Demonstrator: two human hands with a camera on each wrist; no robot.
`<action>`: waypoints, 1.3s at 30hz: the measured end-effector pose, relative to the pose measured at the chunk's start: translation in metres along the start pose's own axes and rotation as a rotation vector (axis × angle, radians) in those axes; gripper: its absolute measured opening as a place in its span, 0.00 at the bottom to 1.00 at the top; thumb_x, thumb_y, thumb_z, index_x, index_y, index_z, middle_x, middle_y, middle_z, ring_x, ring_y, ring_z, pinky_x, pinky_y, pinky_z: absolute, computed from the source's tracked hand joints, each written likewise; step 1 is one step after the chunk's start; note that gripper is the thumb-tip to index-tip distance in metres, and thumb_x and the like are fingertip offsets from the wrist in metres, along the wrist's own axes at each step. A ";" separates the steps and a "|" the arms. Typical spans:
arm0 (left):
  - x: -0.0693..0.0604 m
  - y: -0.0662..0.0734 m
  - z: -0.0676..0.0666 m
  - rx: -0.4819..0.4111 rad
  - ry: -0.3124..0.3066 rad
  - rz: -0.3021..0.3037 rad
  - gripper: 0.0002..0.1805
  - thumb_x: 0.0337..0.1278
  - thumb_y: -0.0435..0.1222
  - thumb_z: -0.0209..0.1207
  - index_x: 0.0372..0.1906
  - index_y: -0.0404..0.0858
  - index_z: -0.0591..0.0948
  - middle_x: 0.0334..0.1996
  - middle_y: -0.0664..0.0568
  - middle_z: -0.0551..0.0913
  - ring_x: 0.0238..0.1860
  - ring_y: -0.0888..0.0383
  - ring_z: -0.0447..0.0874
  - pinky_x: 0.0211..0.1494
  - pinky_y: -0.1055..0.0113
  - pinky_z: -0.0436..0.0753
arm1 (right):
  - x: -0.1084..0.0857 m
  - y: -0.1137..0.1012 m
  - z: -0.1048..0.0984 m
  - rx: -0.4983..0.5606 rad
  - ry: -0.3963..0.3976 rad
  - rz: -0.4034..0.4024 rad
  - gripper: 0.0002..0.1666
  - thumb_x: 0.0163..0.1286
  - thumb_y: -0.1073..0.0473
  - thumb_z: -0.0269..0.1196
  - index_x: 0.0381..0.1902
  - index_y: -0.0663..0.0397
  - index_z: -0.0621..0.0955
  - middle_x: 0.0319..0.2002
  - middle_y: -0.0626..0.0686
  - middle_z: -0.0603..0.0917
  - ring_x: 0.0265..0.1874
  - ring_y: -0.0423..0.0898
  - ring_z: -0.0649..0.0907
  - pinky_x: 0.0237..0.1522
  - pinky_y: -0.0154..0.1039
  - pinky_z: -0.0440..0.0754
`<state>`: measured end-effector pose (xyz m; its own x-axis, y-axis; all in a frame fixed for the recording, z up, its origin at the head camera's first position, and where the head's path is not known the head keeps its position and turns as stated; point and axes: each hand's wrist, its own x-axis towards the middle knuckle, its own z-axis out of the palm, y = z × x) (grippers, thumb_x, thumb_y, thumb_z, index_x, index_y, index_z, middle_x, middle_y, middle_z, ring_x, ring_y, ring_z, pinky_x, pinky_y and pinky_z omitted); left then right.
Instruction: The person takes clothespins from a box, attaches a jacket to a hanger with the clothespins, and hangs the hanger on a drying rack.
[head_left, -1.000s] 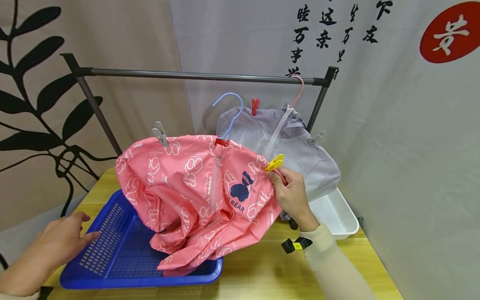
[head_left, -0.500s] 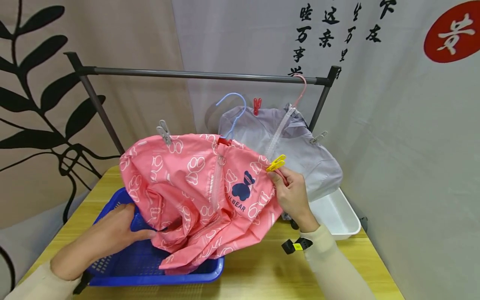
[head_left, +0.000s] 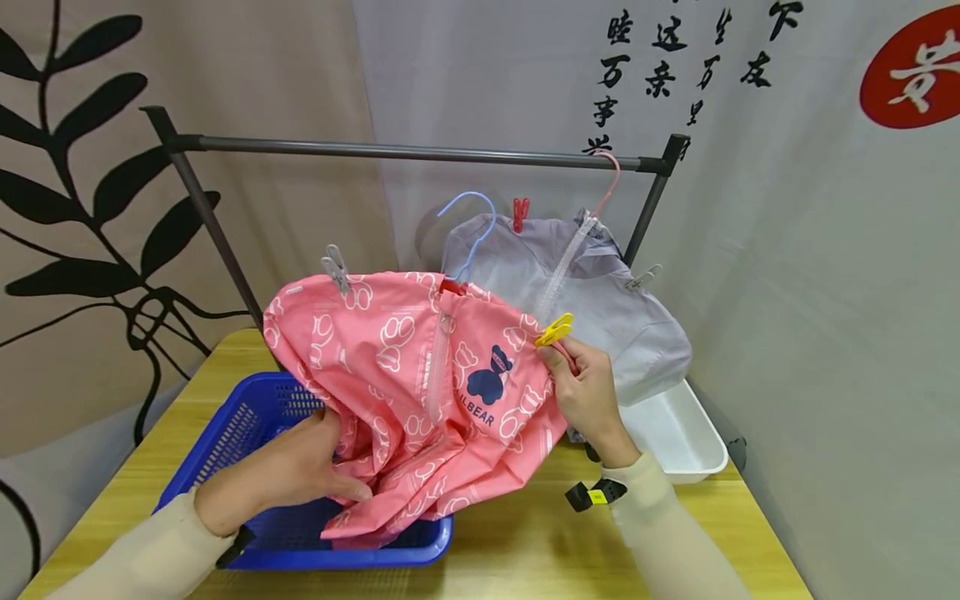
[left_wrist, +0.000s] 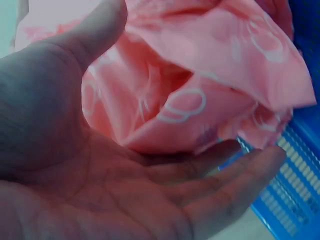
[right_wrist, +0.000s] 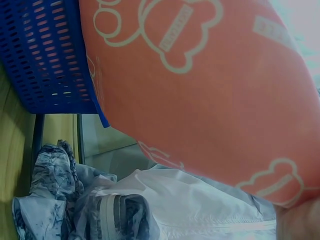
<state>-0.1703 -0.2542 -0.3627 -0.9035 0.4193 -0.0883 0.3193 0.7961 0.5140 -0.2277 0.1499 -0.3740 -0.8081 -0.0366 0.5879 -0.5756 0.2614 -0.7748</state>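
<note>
A pink jacket (head_left: 405,400) with white bear outlines hangs on a blue hanger (head_left: 480,233), its hook off the rail. My right hand (head_left: 588,392) pinches the jacket's shoulder beside a yellow clothespin (head_left: 556,330); only a bit of that hand shows in the right wrist view. A grey clothespin (head_left: 336,268) is clipped on the other shoulder. My left hand (head_left: 300,467) is at the jacket's lower left, over the basket. In the left wrist view its palm (left_wrist: 110,185) faces the pink cloth (left_wrist: 185,105), fingers extended and not curled round it.
A blue basket (head_left: 262,542) stands under the jacket on the wooden table (head_left: 555,542). Behind, a grey jacket (head_left: 600,292) hangs by a pink hanger (head_left: 611,183) from the dark rail (head_left: 405,152), with red and grey clothespins on it. A white tray (head_left: 675,437) sits at right.
My left hand has come in from the left, over the basket to the pink jacket's lower left. The right hand keeps its hold on the shoulder; the view has shifted slightly.
</note>
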 end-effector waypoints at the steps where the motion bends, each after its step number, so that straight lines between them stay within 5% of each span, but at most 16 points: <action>1: 0.001 0.003 0.002 0.011 0.000 -0.008 0.64 0.42 0.52 0.94 0.76 0.22 0.70 0.63 0.33 0.86 0.59 0.42 0.88 0.62 0.41 0.91 | 0.000 0.000 0.000 0.000 0.002 0.002 0.08 0.85 0.68 0.68 0.51 0.66 0.93 0.20 0.48 0.76 0.18 0.35 0.78 0.20 0.29 0.73; 7: 0.008 0.018 0.015 0.101 -0.002 -0.065 0.63 0.38 0.50 0.95 0.72 0.21 0.72 0.54 0.36 0.87 0.50 0.43 0.90 0.56 0.42 0.92 | -0.001 0.000 0.002 -0.009 -0.006 0.008 0.07 0.85 0.67 0.69 0.49 0.64 0.93 0.21 0.48 0.77 0.19 0.34 0.77 0.20 0.29 0.71; 15: 0.014 0.024 0.019 0.139 0.011 -0.078 0.29 0.46 0.43 0.92 0.43 0.43 0.81 0.36 0.52 0.83 0.37 0.53 0.84 0.36 0.54 0.82 | -0.003 -0.001 0.003 -0.004 -0.011 0.033 0.08 0.86 0.65 0.69 0.50 0.62 0.93 0.21 0.52 0.79 0.19 0.36 0.79 0.21 0.29 0.73; 22: 0.013 0.016 0.017 0.222 0.111 -0.061 0.12 0.64 0.34 0.78 0.42 0.43 0.83 0.36 0.45 0.90 0.37 0.42 0.94 0.34 0.44 0.88 | -0.005 -0.002 0.003 -0.007 -0.003 0.044 0.08 0.87 0.64 0.68 0.48 0.63 0.93 0.21 0.53 0.80 0.19 0.36 0.80 0.20 0.29 0.75; 34: 0.004 0.008 0.004 0.212 0.179 -0.087 0.07 0.75 0.37 0.71 0.41 0.47 0.83 0.33 0.49 0.90 0.34 0.52 0.90 0.28 0.51 0.81 | -0.006 0.002 0.003 -0.032 0.036 0.048 0.09 0.87 0.62 0.69 0.49 0.61 0.94 0.21 0.46 0.77 0.20 0.35 0.77 0.21 0.28 0.70; 39: -0.003 0.018 0.004 0.223 0.186 -0.070 0.11 0.72 0.38 0.76 0.44 0.44 0.82 0.33 0.51 0.88 0.33 0.51 0.88 0.28 0.51 0.80 | -0.009 0.004 0.003 -0.026 0.037 0.066 0.10 0.89 0.61 0.68 0.48 0.60 0.93 0.21 0.48 0.78 0.19 0.36 0.78 0.20 0.29 0.71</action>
<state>-0.1611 -0.2395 -0.3570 -0.9560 0.2889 0.0517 0.2903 0.9053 0.3100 -0.2233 0.1486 -0.3833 -0.8387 0.0171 0.5443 -0.5173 0.2872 -0.8061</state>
